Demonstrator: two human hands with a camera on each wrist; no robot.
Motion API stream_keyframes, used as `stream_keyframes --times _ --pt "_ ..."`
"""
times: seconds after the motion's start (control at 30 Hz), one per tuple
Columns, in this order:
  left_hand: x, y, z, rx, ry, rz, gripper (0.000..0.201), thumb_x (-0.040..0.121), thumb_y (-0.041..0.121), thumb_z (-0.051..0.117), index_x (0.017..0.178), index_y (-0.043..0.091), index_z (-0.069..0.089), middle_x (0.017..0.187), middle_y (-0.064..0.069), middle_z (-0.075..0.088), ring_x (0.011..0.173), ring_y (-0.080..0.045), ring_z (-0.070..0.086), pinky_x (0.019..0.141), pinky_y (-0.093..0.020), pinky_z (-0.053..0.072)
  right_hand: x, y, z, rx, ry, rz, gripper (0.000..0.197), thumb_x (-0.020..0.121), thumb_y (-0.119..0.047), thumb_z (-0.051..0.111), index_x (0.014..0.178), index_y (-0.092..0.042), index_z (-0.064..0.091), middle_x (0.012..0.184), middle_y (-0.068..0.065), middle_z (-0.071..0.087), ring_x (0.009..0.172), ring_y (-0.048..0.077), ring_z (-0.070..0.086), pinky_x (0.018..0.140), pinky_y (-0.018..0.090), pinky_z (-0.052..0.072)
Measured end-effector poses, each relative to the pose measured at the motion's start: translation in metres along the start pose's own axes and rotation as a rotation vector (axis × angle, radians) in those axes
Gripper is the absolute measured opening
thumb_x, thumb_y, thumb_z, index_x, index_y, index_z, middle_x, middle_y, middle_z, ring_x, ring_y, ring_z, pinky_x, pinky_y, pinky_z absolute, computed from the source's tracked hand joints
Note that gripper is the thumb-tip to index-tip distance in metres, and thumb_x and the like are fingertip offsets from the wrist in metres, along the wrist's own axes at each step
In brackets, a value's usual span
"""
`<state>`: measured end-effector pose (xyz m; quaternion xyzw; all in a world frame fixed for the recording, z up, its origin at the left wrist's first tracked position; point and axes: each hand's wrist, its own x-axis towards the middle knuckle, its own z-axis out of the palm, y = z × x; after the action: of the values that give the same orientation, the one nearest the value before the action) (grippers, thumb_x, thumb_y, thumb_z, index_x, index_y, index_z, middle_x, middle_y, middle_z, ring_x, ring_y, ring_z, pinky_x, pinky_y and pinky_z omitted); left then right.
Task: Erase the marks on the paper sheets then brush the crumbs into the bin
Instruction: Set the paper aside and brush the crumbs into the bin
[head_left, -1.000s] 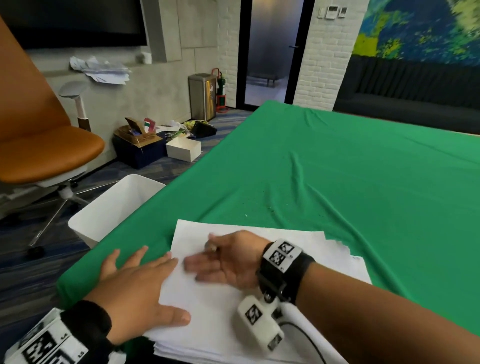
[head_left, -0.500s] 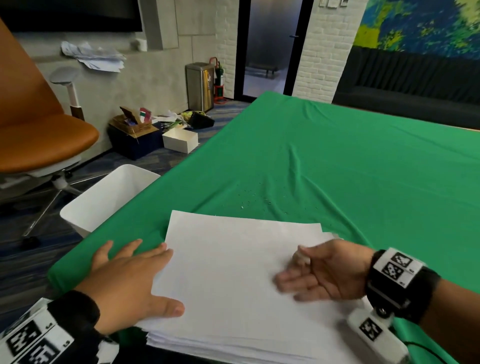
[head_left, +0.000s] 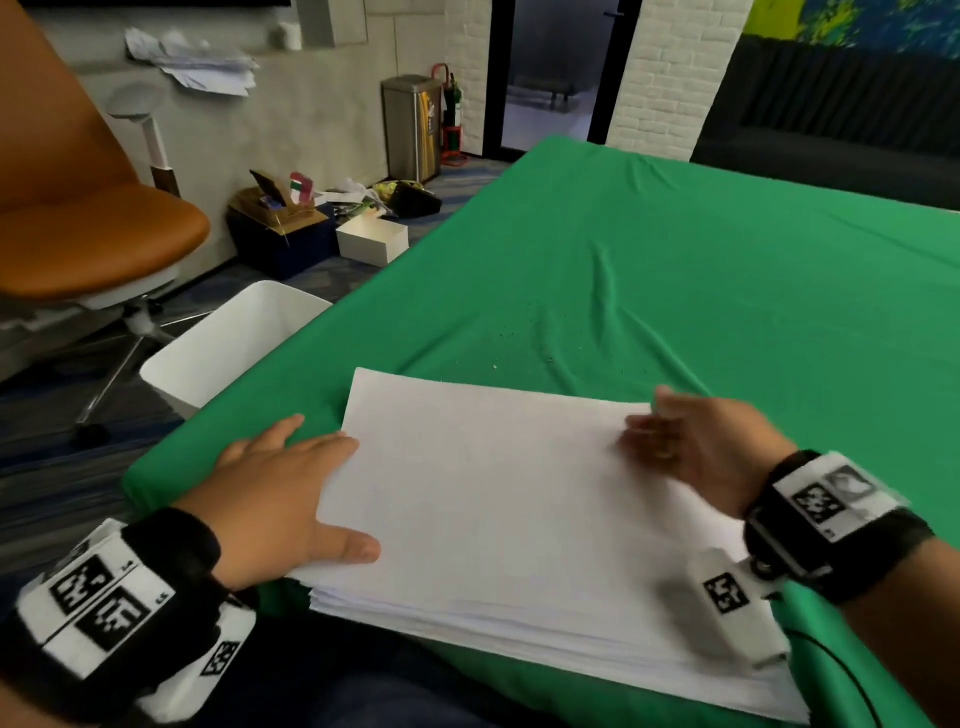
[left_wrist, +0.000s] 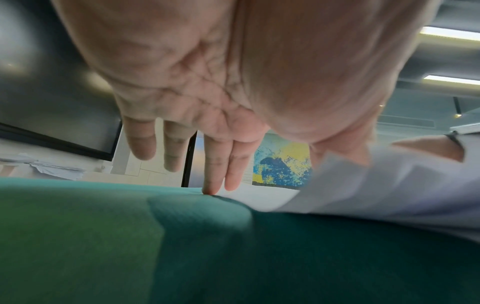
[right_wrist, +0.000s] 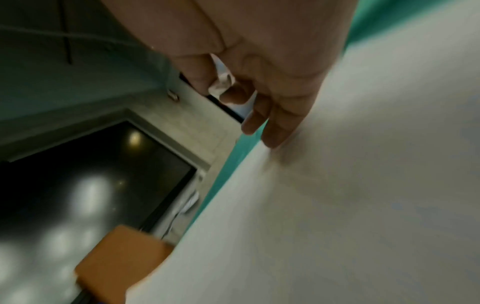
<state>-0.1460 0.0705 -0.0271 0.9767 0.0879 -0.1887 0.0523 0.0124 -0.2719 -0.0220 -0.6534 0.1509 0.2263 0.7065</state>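
Note:
A thick stack of white paper sheets (head_left: 493, 493) lies on the green tablecloth (head_left: 675, 270) at the near edge. My left hand (head_left: 275, 493) rests flat on the stack's left edge, fingers straight, thumb on the top sheet; the left wrist view shows the left hand (left_wrist: 221, 102) spread over cloth and paper (left_wrist: 389, 185). My right hand (head_left: 696, 452), blurred, is at the stack's far right corner. In the right wrist view a small white eraser (right_wrist: 221, 82) is pinched between thumb and forefinger while the other fingertips (right_wrist: 272, 139) touch the sheet (right_wrist: 363, 185). Pale crumbs (head_left: 519, 338) dot the cloth beyond the stack.
A white open bin (head_left: 228, 353) stands on the floor against the table's left edge. An orange office chair (head_left: 88, 234) is further left. Boxes and clutter (head_left: 322, 223) and a steel bin (head_left: 410, 130) stand by the wall. A dark sofa (head_left: 831, 130) is behind the table.
My right hand has swept from the left part of the top sheet across to its far right corner. My left hand has stayed on the left edge.

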Motion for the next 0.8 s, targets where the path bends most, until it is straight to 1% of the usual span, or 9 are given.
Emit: stream_keyframes --times 0.07,0.13,0.23,0.27,0.33,0.43,0.53,0.7,0.8 --pt "-0.001 0.001 0.0 -0.028 0.023 0.02 0.123 0.059 0.096 0.048 0.16 0.037 0.007 0.166 0.02 0.013 0.156 -0.014 -0.002 0.125 -0.042 0.015 -0.007 -0.008 -0.029 0.061 0.153 -0.095 0.018 0.107 -0.023 0.049 0.093 -0.012 0.052 0.103 0.017 0.06 0.089 0.03 0.062 0.087 0.044 0.052" --pt "0.0 0.001 0.0 -0.093 0.067 0.051 0.122 0.061 0.09 0.059 0.159 0.037 0.011 0.164 0.018 0.018 0.153 -0.011 0.01 0.123 -0.038 0.022 -0.026 -0.005 -0.054 0.029 0.134 -0.051 0.022 0.103 -0.029 0.054 0.085 -0.015 0.05 0.103 0.014 0.061 0.094 0.029 0.06 0.089 0.044 0.051" --pt "0.003 -0.005 -0.002 -0.299 0.125 0.06 0.111 0.06 0.075 0.078 0.153 0.038 0.029 0.149 0.018 0.036 0.133 -0.003 0.042 0.109 -0.031 0.04 -0.05 0.008 -0.081 -0.023 0.089 0.069 0.057 0.054 -0.045 0.093 0.081 -0.015 0.053 0.103 0.017 0.071 0.093 0.032 0.068 0.083 0.045 0.06" --pt "0.005 -0.007 -0.003 -0.353 0.141 0.045 0.101 0.062 0.068 0.082 0.147 0.037 0.037 0.14 0.018 0.043 0.121 0.001 0.05 0.101 -0.029 0.045 -0.055 0.011 -0.086 -0.006 0.088 0.086 0.058 0.054 -0.045 0.093 0.082 -0.015 0.053 0.109 0.019 0.073 0.099 0.033 0.07 0.086 0.047 0.061" --pt "0.011 -0.01 -0.004 -0.385 0.166 -0.005 0.075 0.072 0.055 0.084 0.135 0.035 0.047 0.126 0.016 0.052 0.102 0.004 0.056 0.091 -0.03 0.05 -0.06 0.016 -0.092 0.042 0.102 0.105 0.031 0.083 -0.038 0.072 0.082 -0.016 0.051 0.127 0.025 0.067 0.118 0.035 0.064 0.1 0.051 0.05" --pt "0.018 -0.008 0.001 -0.327 0.155 -0.04 0.045 0.082 0.046 0.079 0.116 0.032 0.054 0.113 0.012 0.052 0.092 -0.002 0.058 0.086 -0.034 0.05 -0.055 0.016 -0.094 0.066 0.093 0.111 0.038 0.073 -0.039 0.08 0.081 -0.017 0.05 0.124 0.024 0.068 0.114 0.035 0.06 0.103 0.053 0.047" --pt "0.018 -0.003 0.004 -0.342 0.087 -0.008 0.04 0.081 0.041 0.081 0.094 0.047 0.044 0.111 0.014 0.045 0.092 -0.003 0.055 0.08 -0.026 0.046 -0.048 0.013 -0.092 0.074 0.085 0.132 0.023 0.099 -0.033 0.057 0.085 -0.017 0.049 0.12 0.023 0.062 0.111 0.033 0.056 0.106 0.052 0.042" --pt "0.014 0.001 0.009 -0.413 0.072 0.021 0.055 0.078 0.04 0.085 0.098 0.059 0.037 0.113 0.021 0.043 0.095 -0.002 0.053 0.078 -0.02 0.043 -0.042 0.013 -0.082 -0.058 0.059 0.061 0.021 0.104 -0.031 0.051 0.087 -0.019 0.049 0.107 0.018 0.06 0.087 0.028 0.055 0.07 0.039 0.039" --pt "0.014 0.004 0.011 -0.38 0.096 0.018 0.051 0.078 0.046 0.082 0.098 0.059 0.037 0.114 0.022 0.043 0.093 -0.001 0.055 0.08 -0.022 0.046 -0.041 0.021 -0.073 -0.385 0.044 -0.12 0.023 0.098 -0.036 0.062 0.081 -0.021 0.058 0.09 0.008 0.053 0.078 0.023 0.044 0.071 0.038 0.032"
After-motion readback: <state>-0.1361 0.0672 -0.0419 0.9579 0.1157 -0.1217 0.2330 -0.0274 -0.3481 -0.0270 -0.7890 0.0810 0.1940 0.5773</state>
